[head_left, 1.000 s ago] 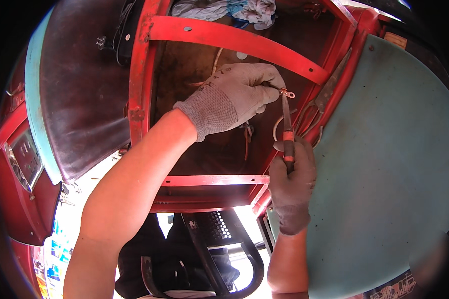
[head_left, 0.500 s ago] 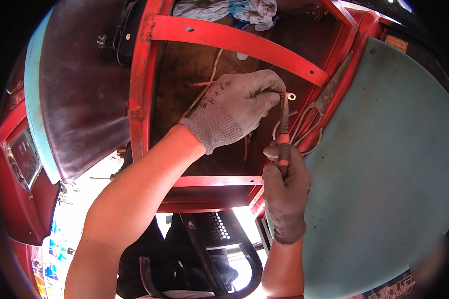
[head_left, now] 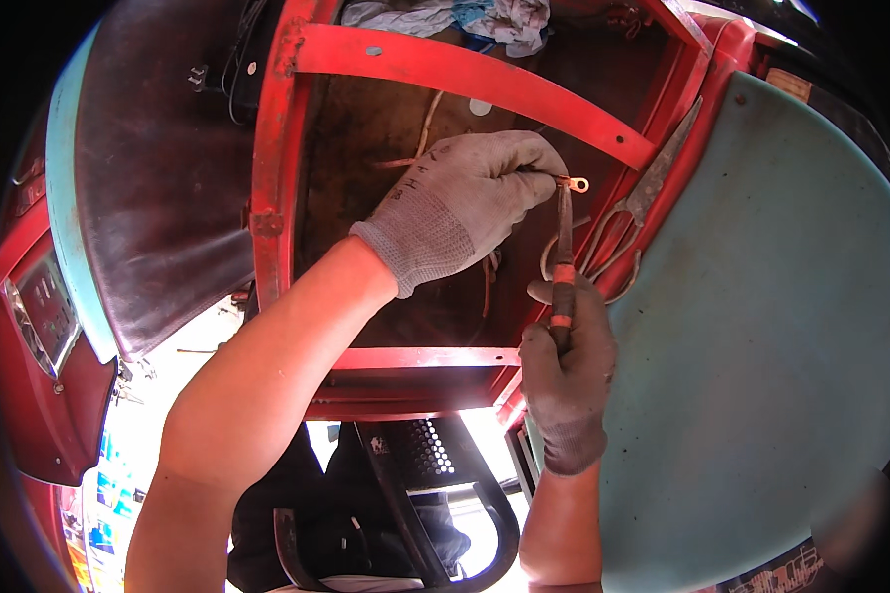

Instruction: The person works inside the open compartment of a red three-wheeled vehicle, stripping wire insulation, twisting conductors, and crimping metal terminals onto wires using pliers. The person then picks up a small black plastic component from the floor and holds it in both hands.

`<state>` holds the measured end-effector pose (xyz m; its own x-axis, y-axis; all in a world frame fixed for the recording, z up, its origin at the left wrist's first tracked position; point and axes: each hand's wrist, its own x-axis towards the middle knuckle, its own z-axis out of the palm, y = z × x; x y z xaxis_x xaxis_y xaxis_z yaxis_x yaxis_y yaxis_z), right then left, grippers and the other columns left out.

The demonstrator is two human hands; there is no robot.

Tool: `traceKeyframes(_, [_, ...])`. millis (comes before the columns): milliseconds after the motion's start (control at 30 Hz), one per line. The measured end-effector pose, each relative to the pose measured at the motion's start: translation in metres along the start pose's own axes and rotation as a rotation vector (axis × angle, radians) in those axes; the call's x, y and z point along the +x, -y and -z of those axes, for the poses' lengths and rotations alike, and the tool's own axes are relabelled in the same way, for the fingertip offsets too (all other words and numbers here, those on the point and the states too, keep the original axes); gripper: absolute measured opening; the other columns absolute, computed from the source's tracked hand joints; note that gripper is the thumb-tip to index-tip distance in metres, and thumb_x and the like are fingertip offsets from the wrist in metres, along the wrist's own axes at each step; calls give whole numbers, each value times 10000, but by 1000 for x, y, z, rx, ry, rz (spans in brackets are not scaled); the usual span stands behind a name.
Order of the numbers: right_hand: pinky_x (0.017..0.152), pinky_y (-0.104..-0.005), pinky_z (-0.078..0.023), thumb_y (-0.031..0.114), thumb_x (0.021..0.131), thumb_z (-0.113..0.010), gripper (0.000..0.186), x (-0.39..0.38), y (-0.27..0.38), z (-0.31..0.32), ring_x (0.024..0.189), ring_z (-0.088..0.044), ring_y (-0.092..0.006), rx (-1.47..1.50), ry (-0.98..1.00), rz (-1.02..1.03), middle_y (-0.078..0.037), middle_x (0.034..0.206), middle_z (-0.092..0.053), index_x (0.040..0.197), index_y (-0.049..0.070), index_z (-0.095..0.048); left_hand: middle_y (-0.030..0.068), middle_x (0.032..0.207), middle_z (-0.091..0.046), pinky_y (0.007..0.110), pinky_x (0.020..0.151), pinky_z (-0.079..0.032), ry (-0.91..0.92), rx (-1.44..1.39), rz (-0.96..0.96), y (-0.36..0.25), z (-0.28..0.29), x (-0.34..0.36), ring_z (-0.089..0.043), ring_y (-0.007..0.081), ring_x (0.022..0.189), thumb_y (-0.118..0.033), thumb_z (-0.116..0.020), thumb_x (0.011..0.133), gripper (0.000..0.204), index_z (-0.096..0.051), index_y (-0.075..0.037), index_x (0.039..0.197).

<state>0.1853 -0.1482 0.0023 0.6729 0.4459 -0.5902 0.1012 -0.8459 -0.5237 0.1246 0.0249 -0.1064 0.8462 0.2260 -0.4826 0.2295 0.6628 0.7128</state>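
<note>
My left hand (head_left: 470, 203), in a grey knit work glove, pinches a small copper-coloured ring terminal (head_left: 579, 185) by its barrel end; its flat eye sticks out to the right. Any wire in that barrel is hidden by the fingers. Pliers (head_left: 564, 265) with red and black grips are wrapped in my gloved right hand (head_left: 571, 376). Their narrow jaws point away from me and meet the terminal's barrel just beside my left fingertips. Both hands are over an open compartment inside a red metal frame (head_left: 465, 74).
Scissors (head_left: 651, 186) lie along the frame's right rail, close to the pliers. A loose wire (head_left: 427, 124) runs in the compartment, and a crumpled cloth (head_left: 504, 22) is at its far end. A teal panel (head_left: 752, 346) stands at right, a dark padded seat (head_left: 158, 198) at left.
Both hands have shifted very slightly away from me, with the terminal and the pliers held together as before. The view has moved a little.
</note>
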Motion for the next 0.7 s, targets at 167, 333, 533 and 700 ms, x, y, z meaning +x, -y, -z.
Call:
traceKeyframes(167, [942, -447, -546, 19, 806, -597, 248, 5, -9, -7, 1104, -633, -374, -148, -57, 102, -226, 1350, -615, 1044, -43, -631, -28, 898, -639, 222, 686, -438, -26, -72, 146, -10, 2, 3, -533, 57, 754, -115, -626, 1018, 198, -740, -9, 1140])
traceKeyframes(333, [958, -485, -539, 21, 803, -611, 231, 17, -21, -9, 1169, -593, -422, -357, -128, 299, -259, 1379, -571, 1024, -48, -603, -39, 883, -639, 217, 671, -430, -71, 29, 110, -17, 1, 4, -538, 50, 750, -126, -640, 1015, 192, -755, -21, 1126])
traceKeyframes(533, [874, -464, -567, 11, 800, -598, 246, 16, -17, -14, 1051, -641, -388, -208, -106, 231, -264, 1325, -575, 1034, -63, -600, -45, 876, -621, 221, 668, -431, -48, 45, 107, -14, 1, 3, -526, 50, 757, -139, -642, 1019, 201, -757, -29, 1142])
traceKeyframes(700, [807, -440, -565, 5, 794, -569, 232, 16, -15, -16, 891, -635, -355, -200, -95, 259, -238, 1185, -590, 1012, -73, -585, -39, 890, -613, 229, 682, -438, -35, 178, -17, -12, 3, 1, -508, 57, 760, -138, -638, 1020, 219, -745, -22, 1172])
